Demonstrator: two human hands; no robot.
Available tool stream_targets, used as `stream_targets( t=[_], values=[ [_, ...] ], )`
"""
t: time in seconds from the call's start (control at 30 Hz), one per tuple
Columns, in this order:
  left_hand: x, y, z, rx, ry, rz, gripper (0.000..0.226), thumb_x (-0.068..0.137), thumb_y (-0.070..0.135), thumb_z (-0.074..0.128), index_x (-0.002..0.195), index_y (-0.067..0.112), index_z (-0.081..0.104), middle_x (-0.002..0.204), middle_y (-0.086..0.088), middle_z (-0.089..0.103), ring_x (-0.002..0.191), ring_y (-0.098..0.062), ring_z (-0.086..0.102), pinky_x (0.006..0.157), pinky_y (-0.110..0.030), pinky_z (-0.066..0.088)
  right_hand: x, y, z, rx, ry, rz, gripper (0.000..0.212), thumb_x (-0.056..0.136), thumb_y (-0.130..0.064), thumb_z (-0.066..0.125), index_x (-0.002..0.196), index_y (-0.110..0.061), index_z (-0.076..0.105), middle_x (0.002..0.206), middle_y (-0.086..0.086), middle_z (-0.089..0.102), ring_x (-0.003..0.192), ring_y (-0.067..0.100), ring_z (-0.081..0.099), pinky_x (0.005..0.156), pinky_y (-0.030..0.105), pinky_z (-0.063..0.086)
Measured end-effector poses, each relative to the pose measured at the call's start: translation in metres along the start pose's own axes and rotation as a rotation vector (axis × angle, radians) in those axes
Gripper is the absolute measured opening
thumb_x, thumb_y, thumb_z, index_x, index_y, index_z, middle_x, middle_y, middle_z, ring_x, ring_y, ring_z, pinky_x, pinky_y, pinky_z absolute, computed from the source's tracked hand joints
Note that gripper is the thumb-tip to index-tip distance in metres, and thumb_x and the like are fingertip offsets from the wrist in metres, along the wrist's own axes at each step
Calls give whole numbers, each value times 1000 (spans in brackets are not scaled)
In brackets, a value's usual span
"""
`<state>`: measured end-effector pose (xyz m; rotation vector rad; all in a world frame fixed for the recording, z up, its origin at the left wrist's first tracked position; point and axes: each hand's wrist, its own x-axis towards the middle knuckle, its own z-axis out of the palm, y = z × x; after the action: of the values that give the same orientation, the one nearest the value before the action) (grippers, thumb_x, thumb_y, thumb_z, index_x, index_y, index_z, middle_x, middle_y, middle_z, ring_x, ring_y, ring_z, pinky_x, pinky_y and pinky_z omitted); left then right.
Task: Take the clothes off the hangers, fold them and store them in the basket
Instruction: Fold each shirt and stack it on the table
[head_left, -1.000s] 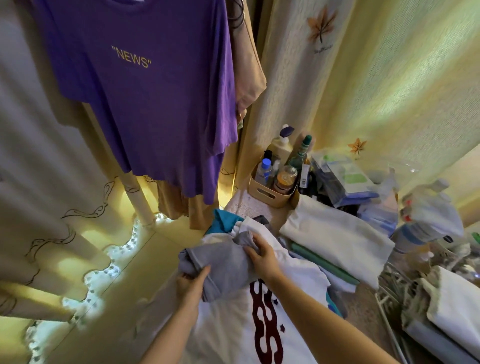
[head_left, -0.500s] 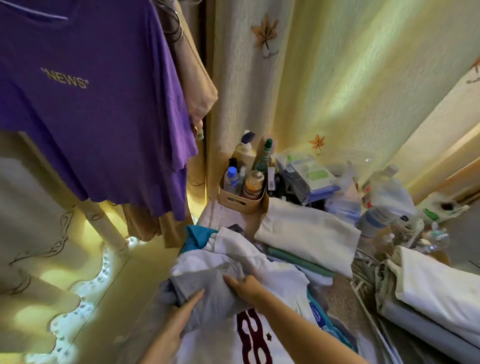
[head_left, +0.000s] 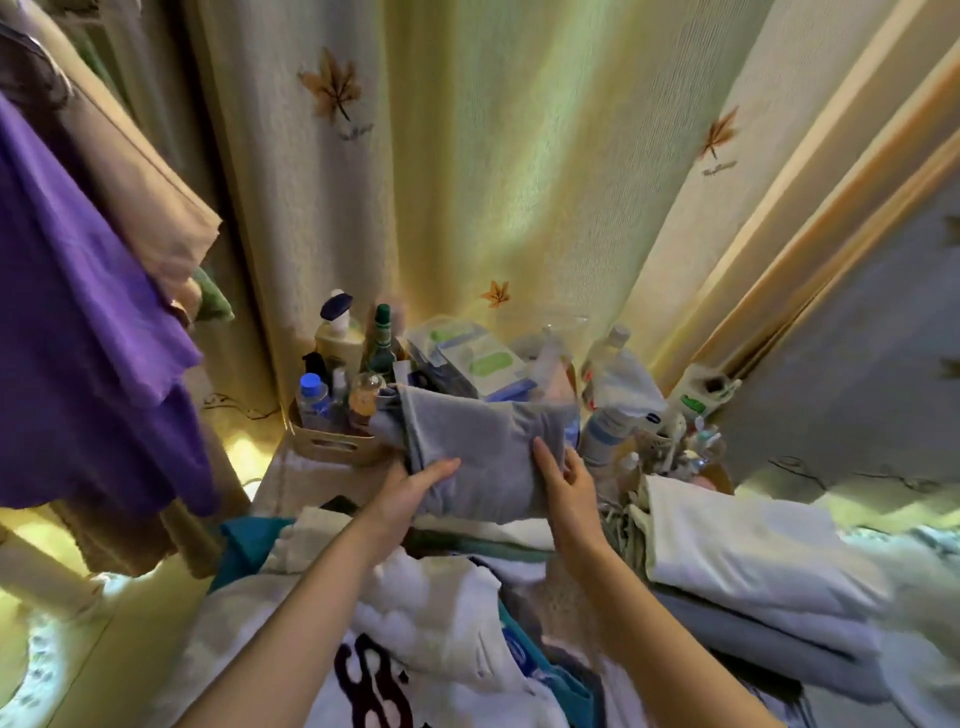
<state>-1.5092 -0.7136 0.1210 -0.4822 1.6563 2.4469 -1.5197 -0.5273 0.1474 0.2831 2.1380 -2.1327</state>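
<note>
Garment (head_left: 483, 441), grey, folded flat, held up at centre; gripped by left hand (head_left: 415, 488) at 7 o'clock, right hand (head_left: 566, 480) at 4 o'clock. Beige bin (head_left: 332, 448) at 10 o'clock: upright bottles (head_left: 313, 402).

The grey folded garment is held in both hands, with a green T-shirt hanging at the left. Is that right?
Not quite. The head view shows that the hanging T-shirt is purple, not green. The rest stands: the grey folded garment is held between the left hand and the right hand.
</note>
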Motion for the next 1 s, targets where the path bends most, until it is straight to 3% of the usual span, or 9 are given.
stream_targets(
  t=[0.07, 0.17, 0.4, 0.5, 0.6, 0.7, 0.8, 0.9, 1.0],
  values=[
    [24, -15, 12, 107, 36, -36, 52, 79, 21, 73, 124, 17, 47, 114, 1, 63, 103, -16, 61, 82, -29, 51, 19, 12, -16, -100, 113, -8, 35, 83, -43, 66, 108, -20, 56, 106, 2, 66, 97, 15, 62, 75, 23, 50],
    [48, -47, 17, 224, 142, -200, 52, 91, 23, 62, 133, 0, 40, 132, -17, 53, 120, -32, 52, 104, -45, 42, 42, 47, -32, -338, 156, 169, 50, 89, -22, 65, 131, -11, 41, 128, 13, 54, 116, 26, 53, 99, 39, 44],
    [61, -68, 2, 657, 119, -193, 29, 92, 24, 60, 112, 4, 56, 114, -18, 62, 107, -31, 58, 94, -37, 46, 63, 88, -37, -533, 94, 231, 57, 88, -23, 64, 138, -11, 38, 136, 15, 51, 125, 32, 47, 106, 38, 35],
    [52, -67, -12, 676, 75, -199, 18, 91, 20, 62, 101, 8, 53, 107, -19, 62, 102, -34, 61, 95, -47, 49, 58, 89, -39, -514, 87, 227, 61, 88, -27, 64, 140, -11, 36, 136, 13, 50, 125, 33, 48, 104, 39, 37],
    [32, -73, -28, 832, -10, -170, 13, 90, 22, 63, 89, 13, 53, 92, -14, 65, 88, -29, 64, 83, -43, 52, 42, 93, -48, -405, 104, 258, 51, 90, -27, 62, 133, -6, 44, 129, 15, 54, 117, 30, 53, 96, 37, 43],
    [7, -81, -35, 1113, -273, -197, 28, 85, 43, 65, 103, 22, 61, 103, 2, 66, 96, -14, 62, 88, -35, 51, 15, 104, -59, -309, 54, 339, 35, 93, -26, 59, 119, -6, 49, 113, 12, 59, 95, 23, 60, 73, 28, 51],
    [-5, -82, -24, 1473, -346, -56, 52, 81, 55, 63, 123, 26, 55, 126, 6, 53, 116, -16, 53, 95, -32, 45, -11, 113, -62, -304, 2, 408, 23, 93, -17, 58, 113, -6, 54, 97, 12, 63, 80, 23, 61, 68, 33, 52],
    [-13, -80, -2, 1666, -369, 185, 42, 83, 43, 65, 119, 23, 57, 124, 2, 45, 115, -19, 47, 94, -31, 40, -33, 113, -63, -399, -122, 395, 10, 94, -14, 55, 100, -8, 60, 84, 5, 64, 70, 15, 60, 65, 27, 51],
    [-23, -78, 11, 1693, -460, 119, 26, 86, 30, 61, 110, 19, 57, 120, -3, 56, 110, -22, 51, 90, -33, 41, -51, 111, -64, -457, -276, 365, 17, 94, -14, 56, 109, -8, 60, 86, 2, 64, 72, 10, 61, 64, 17, 52]
  ],
)
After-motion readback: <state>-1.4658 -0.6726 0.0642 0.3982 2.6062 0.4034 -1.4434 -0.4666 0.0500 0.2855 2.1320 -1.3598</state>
